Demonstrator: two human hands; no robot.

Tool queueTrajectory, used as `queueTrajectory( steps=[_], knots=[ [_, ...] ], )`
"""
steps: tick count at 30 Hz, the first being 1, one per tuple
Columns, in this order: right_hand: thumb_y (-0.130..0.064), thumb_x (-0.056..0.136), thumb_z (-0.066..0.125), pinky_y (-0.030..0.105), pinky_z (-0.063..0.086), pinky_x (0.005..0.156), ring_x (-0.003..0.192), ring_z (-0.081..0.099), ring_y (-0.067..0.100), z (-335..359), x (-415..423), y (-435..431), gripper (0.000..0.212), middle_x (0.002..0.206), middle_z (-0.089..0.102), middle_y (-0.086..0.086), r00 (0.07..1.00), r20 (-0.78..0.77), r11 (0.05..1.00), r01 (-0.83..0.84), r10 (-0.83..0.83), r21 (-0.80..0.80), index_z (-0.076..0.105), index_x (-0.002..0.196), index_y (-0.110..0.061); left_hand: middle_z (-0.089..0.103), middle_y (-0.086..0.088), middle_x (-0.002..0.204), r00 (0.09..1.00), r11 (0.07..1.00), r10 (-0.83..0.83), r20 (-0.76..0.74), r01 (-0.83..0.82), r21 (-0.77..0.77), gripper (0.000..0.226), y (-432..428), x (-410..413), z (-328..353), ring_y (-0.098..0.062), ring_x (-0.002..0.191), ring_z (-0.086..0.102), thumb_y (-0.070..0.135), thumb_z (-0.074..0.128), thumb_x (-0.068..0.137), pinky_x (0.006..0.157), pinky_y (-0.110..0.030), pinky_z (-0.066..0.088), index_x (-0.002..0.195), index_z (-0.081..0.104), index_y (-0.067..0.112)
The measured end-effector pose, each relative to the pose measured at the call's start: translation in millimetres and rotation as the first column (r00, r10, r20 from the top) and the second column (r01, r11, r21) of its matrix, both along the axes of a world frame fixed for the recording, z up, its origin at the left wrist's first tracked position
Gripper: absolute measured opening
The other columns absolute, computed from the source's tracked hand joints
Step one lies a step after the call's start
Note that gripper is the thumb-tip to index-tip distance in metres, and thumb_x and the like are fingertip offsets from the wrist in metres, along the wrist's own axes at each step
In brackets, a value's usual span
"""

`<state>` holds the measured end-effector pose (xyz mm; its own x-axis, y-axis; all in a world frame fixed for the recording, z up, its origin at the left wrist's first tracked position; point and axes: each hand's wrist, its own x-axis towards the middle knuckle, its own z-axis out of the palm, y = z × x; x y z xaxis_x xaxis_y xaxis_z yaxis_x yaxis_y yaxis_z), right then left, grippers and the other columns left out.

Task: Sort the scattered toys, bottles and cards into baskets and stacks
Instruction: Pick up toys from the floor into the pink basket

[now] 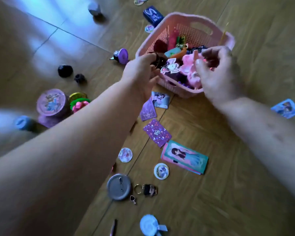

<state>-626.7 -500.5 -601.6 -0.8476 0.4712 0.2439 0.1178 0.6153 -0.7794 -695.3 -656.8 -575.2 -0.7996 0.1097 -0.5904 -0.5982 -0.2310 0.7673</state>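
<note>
A wooden floor (228, 184) of brown boards laid in a block pattern fills the view, with pale blue light glaring off it at the upper left. The picture is somewhat blurred. A pink basket (201, 21) of perforated plastic with handle slots stands on the floor at the upper right, heaped with small toys in pink, purple, green, orange and red. The left hand (141, 72) is at the basket's near left rim, its fingers curled round a dark round thing (158, 61). The right hand (216, 72) is over the basket with its fingers bent down at a pink toy (189, 65); I cannot tell whether it pinches the toy or only touches it.

Cards lie loose below the basket: a purple card (157, 132) and, just beside it, a long card (184, 157) showing a long-haired figure. A blue card (286, 108) lies well apart at the right. Near the bottom are a grey round badge (119, 187), back up, and a keyring figure (149, 190). A pink round tin (51, 103) sits at the left, and a blue box (152, 15) lies beyond the basket
</note>
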Motion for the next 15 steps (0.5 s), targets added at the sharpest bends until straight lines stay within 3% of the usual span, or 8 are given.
queueTrajectory(
  steps=[2,3,5,7,10,13,15],
  knots=[
    [-0.025,0.088,0.065,0.003,0.035,0.078,0.088,0.054,0.012,-16.7,32.8,-25.7,0.018,0.100,0.062,0.008,0.953,0.142,0.959,-0.278,0.268,0.057,0.064,0.100,-0.011,0.055,-0.006,0.077,0.998,0.995,-0.035,-0.060,0.029,-0.097,0.012,-29.5,33.8,-16.5,-0.016,0.066,0.056,0.003,0.051,0.094,0.061,-0.025,0.048,0.088,0.059,0.011],
    [-0.026,0.087,0.067,0.008,0.037,0.078,0.087,0.055,0.013,-26.6,50.4,-39.3,0.016,0.097,0.062,0.006,0.874,0.267,0.901,-0.431,0.406,0.041,0.066,0.097,-0.013,0.057,-0.005,0.077,0.996,0.989,-0.064,-0.069,0.055,-0.134,0.014,-45.0,51.2,-25.9,-0.014,0.062,0.056,0.001,0.051,0.094,0.056,-0.022,0.048,0.089,0.058,0.012],
    [-0.027,0.087,0.069,0.024,0.042,0.078,0.088,0.059,0.020,-46.0,85.7,-64.1,0.016,0.094,0.061,0.005,0.658,0.460,0.748,-0.664,0.597,-0.021,0.067,0.095,-0.014,0.062,-0.004,0.078,0.989,0.968,-0.140,-0.049,0.127,-0.218,0.015,-73.2,85.2,-43.9,-0.012,0.058,0.056,0.000,0.051,0.094,0.050,-0.020,0.048,0.090,0.058,0.013],
    [-0.030,0.088,0.068,0.031,0.044,0.078,0.091,0.061,0.024,-60.6,117.7,-85.3,0.019,0.098,0.059,0.004,0.442,0.565,0.585,-0.806,0.697,-0.092,0.067,0.099,-0.014,0.064,-0.003,0.075,0.972,0.915,-0.236,-0.014,0.217,-0.340,0.017,-100.5,116.6,-58.7,-0.012,0.057,0.056,0.000,0.054,0.093,0.049,-0.019,0.048,0.088,0.059,0.015],
    [-0.041,0.090,0.061,0.038,0.047,0.083,0.106,0.056,0.024,-72.4,150.4,-117.4,0.036,0.116,0.051,0.004,0.248,0.696,0.387,-0.921,0.674,-0.046,0.059,0.116,-0.017,0.066,-0.003,0.077,0.936,0.794,-0.349,0.050,0.324,-0.514,0.017,-144.8,152.0,-76.4,-0.013,0.060,0.058,0.004,0.059,0.091,0.055,-0.024,0.050,0.086,0.062,0.020],
    [-0.046,0.089,0.059,0.040,0.045,0.090,0.119,0.044,0.023,-77.3,160.0,-140.2,0.048,0.128,0.040,0.003,0.225,0.798,0.332,-0.943,0.559,0.034,0.046,0.126,-0.019,0.069,0.006,0.083,0.880,0.603,-0.468,0.082,0.385,-0.699,0.009,-178.6,173.4,-87.6,-0.013,0.072,0.064,0.015,0.063,0.088,0.074,-0.033,0.055,0.091,0.066,0.023],
    [-0.042,0.089,0.060,0.039,0.042,0.093,0.121,0.040,0.024,-77.4,156.1,-151.8,0.047,0.128,0.038,0.004,0.226,0.821,0.322,-0.945,0.524,0.054,0.043,0.126,-0.019,0.067,0.010,0.092,0.809,0.436,-0.580,0.097,0.408,-0.802,0.011,-194.5,183.5,-87.4,-0.012,0.085,0.065,0.020,0.065,0.087,0.082,-0.029,0.052,0.097,0.066,0.025]
  ],
)
